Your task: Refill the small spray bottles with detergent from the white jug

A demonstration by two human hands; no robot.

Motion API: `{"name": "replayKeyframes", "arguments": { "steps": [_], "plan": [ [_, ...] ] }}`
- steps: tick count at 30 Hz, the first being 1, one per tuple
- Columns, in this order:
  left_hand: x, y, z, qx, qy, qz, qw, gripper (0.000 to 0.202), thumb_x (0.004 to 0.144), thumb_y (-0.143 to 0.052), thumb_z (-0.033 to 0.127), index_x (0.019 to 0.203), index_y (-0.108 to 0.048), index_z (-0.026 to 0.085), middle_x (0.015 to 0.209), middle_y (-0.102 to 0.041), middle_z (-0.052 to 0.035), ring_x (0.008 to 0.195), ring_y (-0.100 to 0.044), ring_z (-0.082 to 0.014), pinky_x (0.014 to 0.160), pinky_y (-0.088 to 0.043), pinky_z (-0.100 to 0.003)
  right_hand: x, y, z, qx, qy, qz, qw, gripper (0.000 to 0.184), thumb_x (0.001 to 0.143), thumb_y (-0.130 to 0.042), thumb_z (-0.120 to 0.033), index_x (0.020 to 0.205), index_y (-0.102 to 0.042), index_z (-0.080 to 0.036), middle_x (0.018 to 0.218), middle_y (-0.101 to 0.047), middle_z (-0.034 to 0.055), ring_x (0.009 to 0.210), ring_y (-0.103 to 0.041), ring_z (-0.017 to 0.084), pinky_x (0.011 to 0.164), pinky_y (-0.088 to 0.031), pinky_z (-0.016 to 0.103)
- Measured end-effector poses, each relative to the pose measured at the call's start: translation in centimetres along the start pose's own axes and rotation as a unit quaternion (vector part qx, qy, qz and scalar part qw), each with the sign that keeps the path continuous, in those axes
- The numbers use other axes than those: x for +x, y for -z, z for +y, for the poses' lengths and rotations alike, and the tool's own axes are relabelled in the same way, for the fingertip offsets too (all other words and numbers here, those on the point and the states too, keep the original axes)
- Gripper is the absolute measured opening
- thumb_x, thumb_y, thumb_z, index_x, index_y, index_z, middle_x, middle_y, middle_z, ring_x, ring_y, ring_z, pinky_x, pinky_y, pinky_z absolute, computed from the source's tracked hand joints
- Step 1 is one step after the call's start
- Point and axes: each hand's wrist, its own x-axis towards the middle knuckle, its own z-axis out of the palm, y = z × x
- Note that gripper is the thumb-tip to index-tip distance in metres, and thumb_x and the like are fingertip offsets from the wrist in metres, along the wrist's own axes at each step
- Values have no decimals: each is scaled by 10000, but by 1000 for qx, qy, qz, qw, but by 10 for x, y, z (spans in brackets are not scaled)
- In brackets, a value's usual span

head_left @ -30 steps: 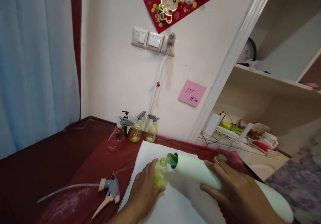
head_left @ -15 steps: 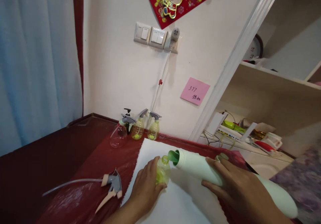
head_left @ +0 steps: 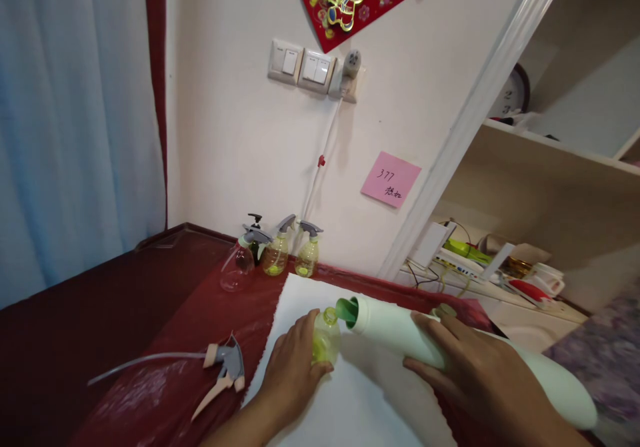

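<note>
My left hand [head_left: 295, 370] is wrapped round a small see-through yellow-green spray bottle [head_left: 327, 341] with no head on it. The bottle stands over a white cloth-like sheet [head_left: 360, 400]. In my right hand [head_left: 465, 360] lies a long pale green bottle [head_left: 390, 330], tipped almost level. Its green pouring spout [head_left: 345, 310] points left at the small bottle's open neck; whether they touch, I cannot tell. No stream of liquid can be made out. Left of the sheet rests a grey and peach trigger spray head [head_left: 227, 367] with its long tube.
Against the wall stand two yellow-green spray bottles [head_left: 306, 257], a pinkish clear spray bottle [head_left: 237, 270] and a dark pump bottle [head_left: 255, 223]. A dark red cover [head_left: 185, 320] lies beneath. Shelves [head_left: 550, 147] with assorted items rise at right; a blue curtain [head_left: 75, 133] hangs left.
The view has shifted very slightly. Both hands keep hold of their bottles, and the spout stays at the small bottle's neck.
</note>
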Motion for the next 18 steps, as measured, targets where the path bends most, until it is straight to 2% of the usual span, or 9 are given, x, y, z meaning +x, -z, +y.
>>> {"name": "replayKeyframes", "arguments": {
  "steps": [10, 15, 18],
  "plan": [
    [0, 0, -1, -7, -6, -1, 1000, 837, 791, -640, 219, 1552, -293, 215, 1558, -472, -66, 1399, -440, -255, 1146, -302, -355, -3, -2, 2, -10, 1, -4, 1000, 491, 1050, -296, -556, 1221, -569, -184, 854, -725, 80, 608, -722, 226, 497, -566, 348],
    [0, 2, 2, -3, 1, -4, 1000, 837, 784, -646, 230, 1548, -305, 220, 1561, -471, -64, 1399, -443, -256, 1147, -311, -367, -2, -1, 2, -40, 6, 18, 999, 498, 1059, -276, -530, 1199, -599, -178, 947, -746, 126, 630, -733, 230, 490, -557, 336],
    [-1, 2, 2, -4, 1, -7, 1000, 837, 790, -647, 242, 1552, -301, 211, 1571, -458, -64, 1410, -432, -259, 1156, -305, -374, -2, 0, 3, -34, 7, 11, 999, 499, 1054, -293, -545, 1205, -602, -183, 961, -742, 120, 628, -725, 224, 491, -552, 336]
  ]
}}
